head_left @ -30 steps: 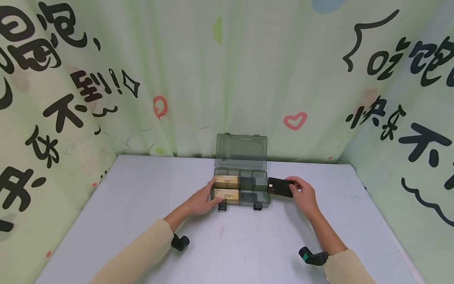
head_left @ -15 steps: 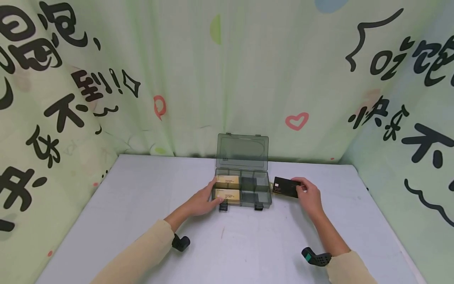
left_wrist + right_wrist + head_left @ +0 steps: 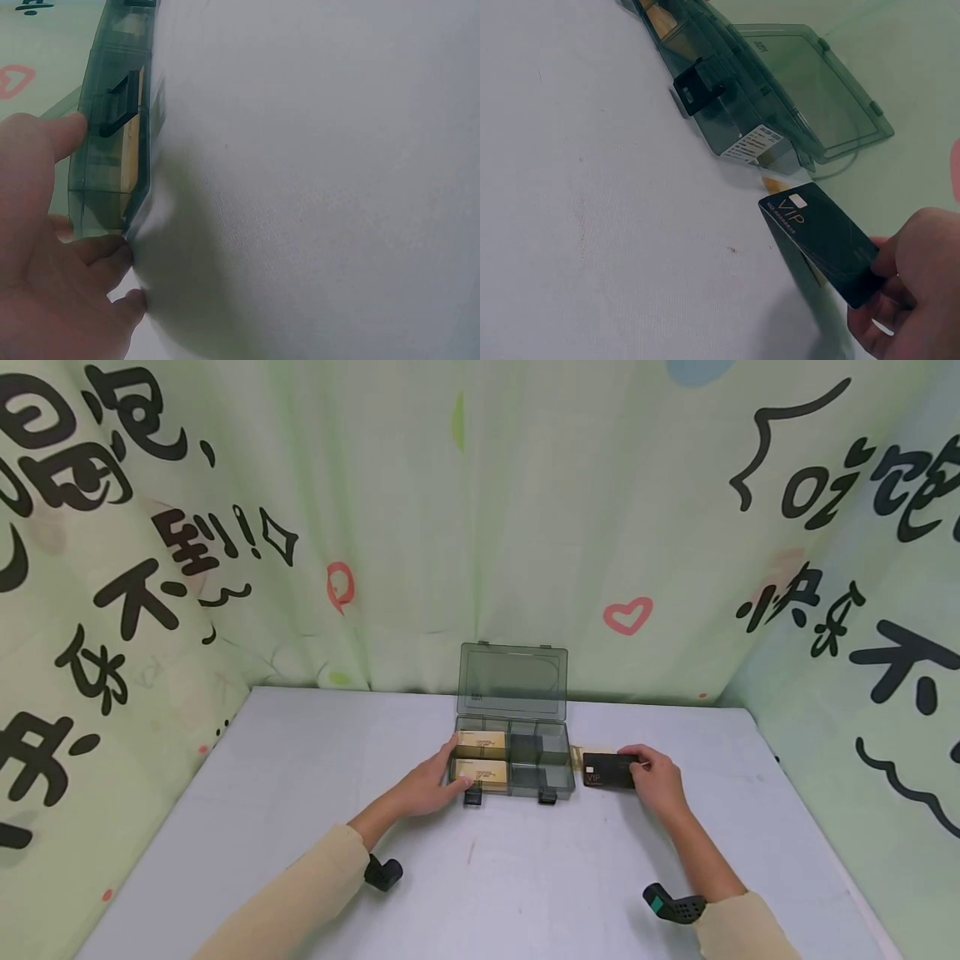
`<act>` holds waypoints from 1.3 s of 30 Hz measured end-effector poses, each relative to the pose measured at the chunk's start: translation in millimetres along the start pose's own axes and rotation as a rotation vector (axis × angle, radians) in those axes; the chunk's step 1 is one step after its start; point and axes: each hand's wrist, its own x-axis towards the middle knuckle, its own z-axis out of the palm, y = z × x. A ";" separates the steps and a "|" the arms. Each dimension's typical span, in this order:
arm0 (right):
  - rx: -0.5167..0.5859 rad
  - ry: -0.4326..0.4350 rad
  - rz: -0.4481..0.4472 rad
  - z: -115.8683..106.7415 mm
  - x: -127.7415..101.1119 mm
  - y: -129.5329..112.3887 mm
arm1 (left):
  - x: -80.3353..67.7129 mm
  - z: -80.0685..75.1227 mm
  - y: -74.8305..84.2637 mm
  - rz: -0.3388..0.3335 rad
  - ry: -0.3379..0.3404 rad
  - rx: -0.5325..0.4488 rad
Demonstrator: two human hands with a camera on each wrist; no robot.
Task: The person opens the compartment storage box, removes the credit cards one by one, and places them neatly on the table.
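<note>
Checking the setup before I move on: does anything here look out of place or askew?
Little stands out. A gold card lies loose on the table, partly hidden under the black VIP card in the right hand, outside the open box.

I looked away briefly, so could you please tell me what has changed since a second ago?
The right hand carried the black VIP card rightward, away from the organizer box, and lowered it. A gold card now shows beside the box. The left hand stayed on the box's left end.
</note>
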 end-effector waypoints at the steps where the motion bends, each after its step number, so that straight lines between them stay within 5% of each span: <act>1: -0.007 -0.010 -0.005 0.3 -0.1 0.7 | 0.0 0.2 -0.3 -0.001 0.000 0.001; 13: -0.082 -0.077 -0.075 4.3 2.0 5.8 | 0.1 1.3 -0.3 -0.014 0.000 0.001; 39: -0.193 -0.234 -0.061 2.4 -3.5 3.0 | 0.2 -0.5 1.7 0.007 0.003 -0.005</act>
